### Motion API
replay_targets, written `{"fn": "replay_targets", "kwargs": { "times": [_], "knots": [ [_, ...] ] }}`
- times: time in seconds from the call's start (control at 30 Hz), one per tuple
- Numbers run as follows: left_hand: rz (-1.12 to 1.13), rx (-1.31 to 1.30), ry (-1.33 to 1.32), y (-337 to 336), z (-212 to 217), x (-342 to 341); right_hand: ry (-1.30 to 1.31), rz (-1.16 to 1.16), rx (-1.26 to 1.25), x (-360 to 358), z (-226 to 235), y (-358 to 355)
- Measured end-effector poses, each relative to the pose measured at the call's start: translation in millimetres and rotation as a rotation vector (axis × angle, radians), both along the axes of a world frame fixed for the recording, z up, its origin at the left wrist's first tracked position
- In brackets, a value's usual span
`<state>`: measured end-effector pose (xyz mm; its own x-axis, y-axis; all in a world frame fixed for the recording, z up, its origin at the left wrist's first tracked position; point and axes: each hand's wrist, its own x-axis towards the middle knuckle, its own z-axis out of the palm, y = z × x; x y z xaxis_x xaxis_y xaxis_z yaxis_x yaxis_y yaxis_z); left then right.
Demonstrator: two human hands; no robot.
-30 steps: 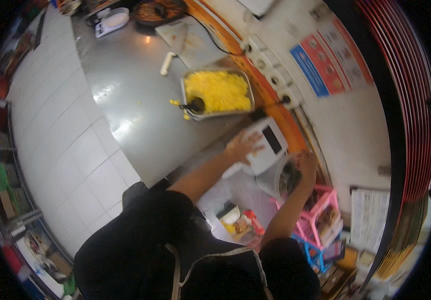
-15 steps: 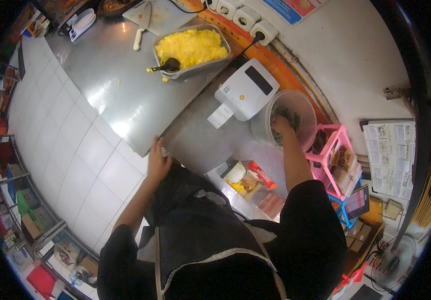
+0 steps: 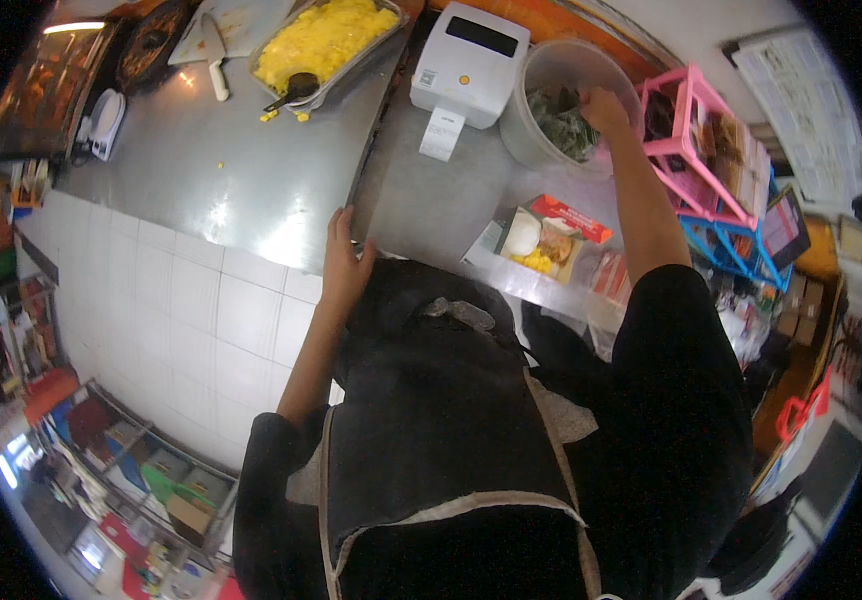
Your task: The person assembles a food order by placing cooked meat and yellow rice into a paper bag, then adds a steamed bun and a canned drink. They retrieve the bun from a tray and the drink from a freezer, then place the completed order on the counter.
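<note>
One clear tub [image 3: 529, 150] — right hand [image 3: 605, 108] inside, left hand [image 3: 347, 264] apart, at steel counter [image 3: 271, 180]

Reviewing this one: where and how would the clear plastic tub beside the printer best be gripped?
Probably by the near rim, coming from the person's side, fingers over the wall: the tub stands open-topped, so its thin wall suits a pinch. The white printer crowds its left, the pink basket its right. The right hand reaches inside.

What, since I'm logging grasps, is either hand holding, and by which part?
The right hand is in the tub, at the dark contents; whether it grips any cannot be told. The left hand is at the edge of the metal counter, nothing visibly held.
</note>
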<state>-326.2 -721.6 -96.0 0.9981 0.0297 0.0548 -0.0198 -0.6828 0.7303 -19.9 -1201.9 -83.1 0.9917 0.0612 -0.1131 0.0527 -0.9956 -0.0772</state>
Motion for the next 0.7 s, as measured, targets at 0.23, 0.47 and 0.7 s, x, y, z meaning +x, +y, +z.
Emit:
{"fn": "replay_targets", "kwargs": {
  "times": [0.23,0.47,0.7],
  "knots": [
    [-0.120,-0.195,0.077,16.6,4.9,21.7,-0.664,-0.066,0.766,-119.0,66.8,33.5],
    [-0.022,-0.356,0.291,28.1,-19.7,-0.3,-0.339,-0.664,1.195,-286.8,7.0,64.2],
    [-0.081,-0.229,0.247,33.1,-8.7,-0.6,-0.528,-0.504,0.487,-316.0,-39.9,84.5]
  ]
}}
